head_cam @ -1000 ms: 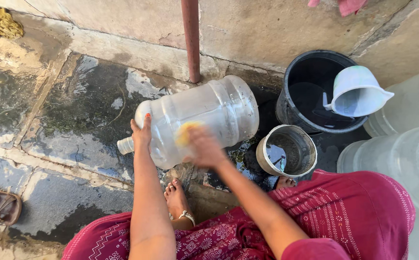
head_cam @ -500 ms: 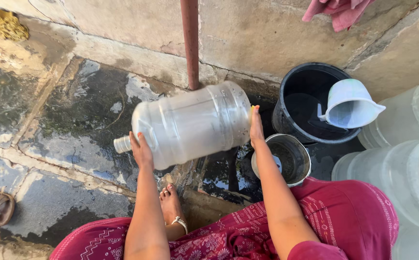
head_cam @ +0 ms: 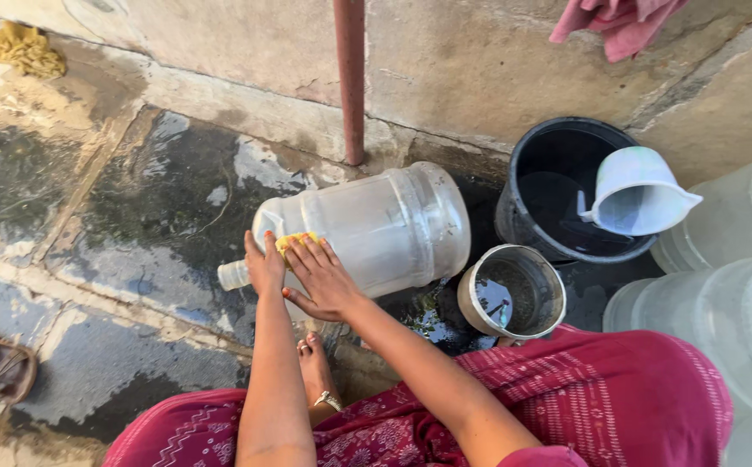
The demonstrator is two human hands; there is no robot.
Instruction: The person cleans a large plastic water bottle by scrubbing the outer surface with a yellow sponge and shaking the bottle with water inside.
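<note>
Jar [head_cam: 367,229] of clear plastic lies on its side on the wet stone floor [head_cam: 116,216], neck pointing left, below a rust-red pipe [head_cam: 350,78]. Left hand [head_cam: 263,264] grips the shoulder near the neck, fingers curled. Right hand [head_cam: 324,277] presses a yellow sponge [head_cam: 294,244] flat against the jar wall — fingers spread. Steel pot [head_cam: 512,290] stands just beside the jar's base; black bucket [head_cam: 566,186] behind holds a white jug [head_cam: 635,192].

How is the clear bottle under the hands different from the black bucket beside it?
The clear bottle lies on its side; the black bucket stands upright. The bottle is see-through with a narrow neck; the bucket is dark with a wide open top, and a white jug sits in it. Both hands touch the bottle only. Both rest on wet ground.
</note>
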